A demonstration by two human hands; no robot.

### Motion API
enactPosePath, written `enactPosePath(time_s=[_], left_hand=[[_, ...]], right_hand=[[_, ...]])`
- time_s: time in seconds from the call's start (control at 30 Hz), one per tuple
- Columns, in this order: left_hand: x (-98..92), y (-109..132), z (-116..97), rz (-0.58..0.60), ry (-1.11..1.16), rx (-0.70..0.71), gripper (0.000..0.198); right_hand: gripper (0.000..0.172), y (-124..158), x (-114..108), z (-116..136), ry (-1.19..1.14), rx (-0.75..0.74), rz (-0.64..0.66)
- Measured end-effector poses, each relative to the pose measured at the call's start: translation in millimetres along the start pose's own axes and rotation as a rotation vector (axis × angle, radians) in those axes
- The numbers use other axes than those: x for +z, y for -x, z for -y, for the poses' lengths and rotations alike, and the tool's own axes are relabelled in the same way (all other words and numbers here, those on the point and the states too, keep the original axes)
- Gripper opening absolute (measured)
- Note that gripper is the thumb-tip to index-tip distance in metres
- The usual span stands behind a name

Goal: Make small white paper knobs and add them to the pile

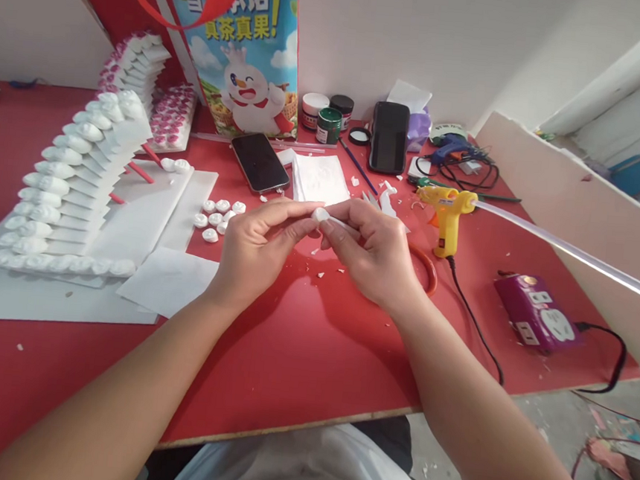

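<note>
Small white rolled paper-like strip (320, 215): between opposing fingertips (302, 228).
Left hand (259, 241): narrowly pinching its rounded end.
Right hand (379, 254): pinching its tail.
Rolling: likely current step; next move needs even pressure.

Sm. white roll (322, 216) was held approx. ctr of view, partly covered; blunt, rounded head pointed twd 10 o'clock, slim tail slanted twd 4 o'clock.

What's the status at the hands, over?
Left grip and right grip both pinching small white roll. White scraps nearby, nothing visibly blocking. Yellow glue gun to the right, apart from both.
</note>
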State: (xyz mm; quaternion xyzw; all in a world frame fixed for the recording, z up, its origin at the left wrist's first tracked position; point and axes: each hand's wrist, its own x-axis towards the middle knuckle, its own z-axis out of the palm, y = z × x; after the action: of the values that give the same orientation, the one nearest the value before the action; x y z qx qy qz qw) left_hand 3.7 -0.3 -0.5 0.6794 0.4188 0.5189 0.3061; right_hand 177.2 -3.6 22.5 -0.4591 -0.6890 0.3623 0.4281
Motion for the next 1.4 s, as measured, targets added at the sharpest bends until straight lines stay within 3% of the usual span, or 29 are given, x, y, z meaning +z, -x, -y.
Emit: enactPosePath(time_s=[0.1, 0.3, 0.53, 0.6, 0.73, 0.87, 1.2, 1.4], left_hand=[[-2.9, -2, 0, 0.049, 0.058, -0.041, 0.025], [-2.1, 0, -4, 0.006, -0.077, 0.035, 0.023], [3.4, 3, -7, -0.033, -0.089, 0.051, 0.019], [3.1, 1, -7, -0.016, -0.061, -0.005, 0.021], [-0.6, -2, -1, 0.031, 0.068, -0.132, 0.025], [-3.6, -4, 4, 0.060, 0.093, -0.149, 0.030], [-3.0, -5, -4, 0.073, 0.125, -0.189, 0.025], [-0.1, -3, 1, 0.050, 0.244, -0.251, 0.025]], right_hand=[[0.022, 1, -1, 0, 0.039, -0.030, 0.029], [0.035, 1, 1, 1, -0.061, 0.067, -0.019], [0.033, 4, 3, 3, 0.035, 0.005, -0.065], [0.036, 1, 1, 6, -0.061, 0.084, -0.026], [0.050, -7, -5, 7, -0.475, 0.363, 0.104], [0.050, -10, -8, 2, -0.704, 0.528, 0.143], [0.039, -10, -9, 1, -0.669, 0.475, 0.144], [0.037, -8, -5, 1, -0.421, 0.324, 0.071]])
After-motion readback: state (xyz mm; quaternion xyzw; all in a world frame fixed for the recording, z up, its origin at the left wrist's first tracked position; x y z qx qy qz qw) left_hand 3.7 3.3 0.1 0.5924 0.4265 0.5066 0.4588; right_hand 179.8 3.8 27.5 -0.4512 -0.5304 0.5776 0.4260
